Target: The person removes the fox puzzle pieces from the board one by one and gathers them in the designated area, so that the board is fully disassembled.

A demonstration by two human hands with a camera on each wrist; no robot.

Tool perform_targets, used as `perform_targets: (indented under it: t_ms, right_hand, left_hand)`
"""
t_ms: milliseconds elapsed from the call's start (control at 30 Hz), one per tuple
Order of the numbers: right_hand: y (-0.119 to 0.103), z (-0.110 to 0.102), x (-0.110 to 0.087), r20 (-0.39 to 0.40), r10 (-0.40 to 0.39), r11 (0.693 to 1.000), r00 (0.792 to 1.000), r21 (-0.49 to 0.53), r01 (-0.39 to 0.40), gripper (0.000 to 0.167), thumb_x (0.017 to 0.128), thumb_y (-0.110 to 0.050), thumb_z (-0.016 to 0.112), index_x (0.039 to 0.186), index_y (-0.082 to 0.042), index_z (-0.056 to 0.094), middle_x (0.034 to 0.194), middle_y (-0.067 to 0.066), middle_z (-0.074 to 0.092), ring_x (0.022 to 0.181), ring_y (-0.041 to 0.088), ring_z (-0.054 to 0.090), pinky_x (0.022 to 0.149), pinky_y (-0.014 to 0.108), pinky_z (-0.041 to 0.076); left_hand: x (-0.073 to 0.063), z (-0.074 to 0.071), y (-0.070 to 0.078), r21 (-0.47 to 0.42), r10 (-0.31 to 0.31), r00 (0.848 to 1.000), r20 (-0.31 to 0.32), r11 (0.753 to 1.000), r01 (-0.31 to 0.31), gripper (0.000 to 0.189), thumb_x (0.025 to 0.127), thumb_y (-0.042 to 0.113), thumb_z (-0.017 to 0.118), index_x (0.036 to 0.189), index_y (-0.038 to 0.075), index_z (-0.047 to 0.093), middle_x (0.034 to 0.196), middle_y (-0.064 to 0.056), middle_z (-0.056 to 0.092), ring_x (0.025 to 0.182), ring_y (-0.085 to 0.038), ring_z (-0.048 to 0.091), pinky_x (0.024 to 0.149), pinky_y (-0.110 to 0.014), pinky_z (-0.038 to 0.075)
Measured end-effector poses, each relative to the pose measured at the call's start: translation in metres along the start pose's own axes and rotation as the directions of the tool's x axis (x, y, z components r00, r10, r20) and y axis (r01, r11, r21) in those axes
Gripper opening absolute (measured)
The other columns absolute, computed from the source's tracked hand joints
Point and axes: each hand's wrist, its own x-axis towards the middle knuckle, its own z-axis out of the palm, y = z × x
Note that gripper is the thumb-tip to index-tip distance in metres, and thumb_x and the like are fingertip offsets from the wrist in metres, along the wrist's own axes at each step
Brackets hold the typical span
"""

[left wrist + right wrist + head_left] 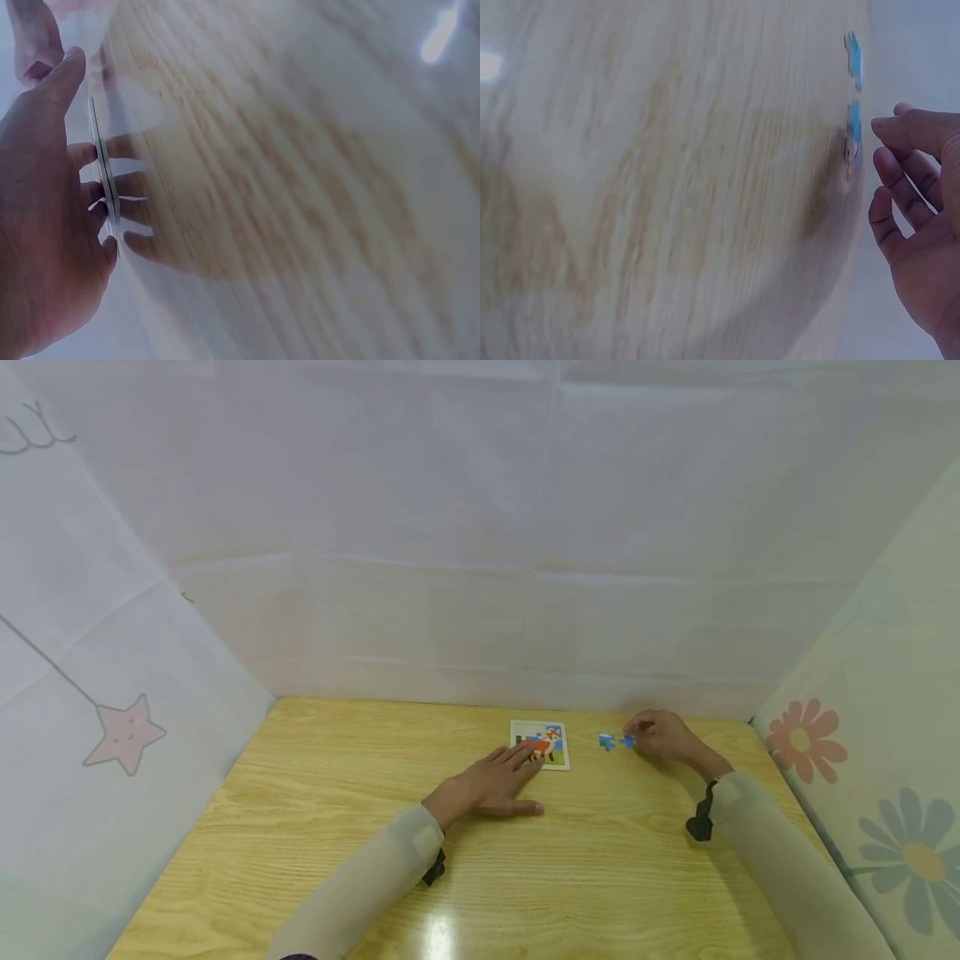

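A small jigsaw puzzle board [528, 728] with a pale border lies near the far edge of the table. Its picture shows a fox-like animal in orange and white, with a pale patch at the upper left. My left hand [501, 783] rests with straight fingers on the board's lower left part, covering some of it. To the board's right lie two loose puzzle pieces, a blue-and-green piece [606, 742] and a mostly blue piece [627, 742]. My right hand [662, 735] hovers at the blue piece, fingers loosely bent, with nothing showing between thumb and fingertips in the right wrist view.
The wooden table [337, 777] meets a pale cloth wall [420, 610] just behind the board and pieces. Printed cloth walls also stand at the left and right. Dark straps with small devices sit on both wrists.
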Motion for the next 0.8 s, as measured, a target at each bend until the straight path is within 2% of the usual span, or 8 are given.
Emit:
perform_targets:
  t_ms: [133, 233, 400, 600, 800]
  right_hand:
    - [-0.005, 0.004, 0.009, -0.015, -0.035, 0.999, 0.999, -0.032, 0.034, 0.024, 0.092, 0.009, 0.069, 0.112, -0.001, 0.078, 0.109, 0.013, 0.075, 0.103, 0.032, 0.068, 0.091, 0.054, 0.056]
    - [-0.01, 0.009, 0.017, -0.014, -0.074, 0.996, 0.997, -0.047, 0.073, 0.019, 0.095, 0.002, 0.072, 0.113, -0.003, 0.078, 0.108, 0.011, 0.076, 0.101, 0.029, 0.068, 0.088, 0.049, 0.056]
    - [-0.022, 0.016, 0.026, -0.006, -0.137, 0.989, 0.991, -0.066, 0.136, 0.018, 0.095, 0.001, 0.074, 0.113, 0.0, 0.079, 0.109, 0.013, 0.077, 0.098, 0.029, 0.07, 0.085, 0.046, 0.059]
    - [-0.035, 0.025, 0.035, 0.008, -0.164, 0.985, 0.986, -0.041, 0.165, 0.023, 0.091, 0.006, 0.074, 0.114, 0.004, 0.077, 0.11, 0.018, 0.076, 0.098, 0.03, 0.07, 0.083, 0.043, 0.059]
    - [-0.042, 0.033, 0.041, 0.02, -0.158, 0.987, 0.987, -0.007, 0.158, 0.024, 0.093, 0.006, 0.072, 0.117, 0.004, 0.077, 0.114, 0.02, 0.075, 0.101, 0.03, 0.069, 0.082, 0.04, 0.057]
  left_hand:
    - [0.001, 0.002, -0.001, -0.008, -0.004, 1.0, 0.0, 1.0, 0.004, 0.09, 0.105, 0.076, 0.033, 0.173, 0.021, 0.014, 0.179, -0.009, 0.004, 0.165, -0.025, 0.005, 0.133, -0.046, 0.011]
    - [0.001, 0.002, -0.002, -0.013, 0.0, 1.0, -0.013, 1.0, 0.0, 0.089, 0.105, 0.075, 0.035, 0.172, 0.02, 0.015, 0.179, -0.009, 0.005, 0.165, -0.026, 0.006, 0.133, -0.046, 0.013]
    - [0.0, -0.001, -0.003, -0.02, 0.01, 1.0, -0.028, 1.0, -0.011, 0.087, 0.105, 0.071, 0.042, 0.172, 0.019, 0.019, 0.179, -0.01, 0.008, 0.165, -0.027, 0.01, 0.133, -0.047, 0.015]
    - [0.0, -0.002, -0.003, -0.025, 0.01, 1.0, -0.03, 1.0, -0.011, 0.086, 0.105, 0.069, 0.046, 0.171, 0.019, 0.021, 0.179, -0.009, 0.009, 0.165, -0.027, 0.012, 0.132, -0.046, 0.017]
    - [0.0, -0.004, -0.002, -0.027, 0.016, 0.999, -0.042, 0.999, -0.017, 0.084, 0.106, 0.066, 0.048, 0.171, 0.018, 0.024, 0.178, -0.009, 0.012, 0.164, -0.028, 0.015, 0.132, -0.047, 0.019]
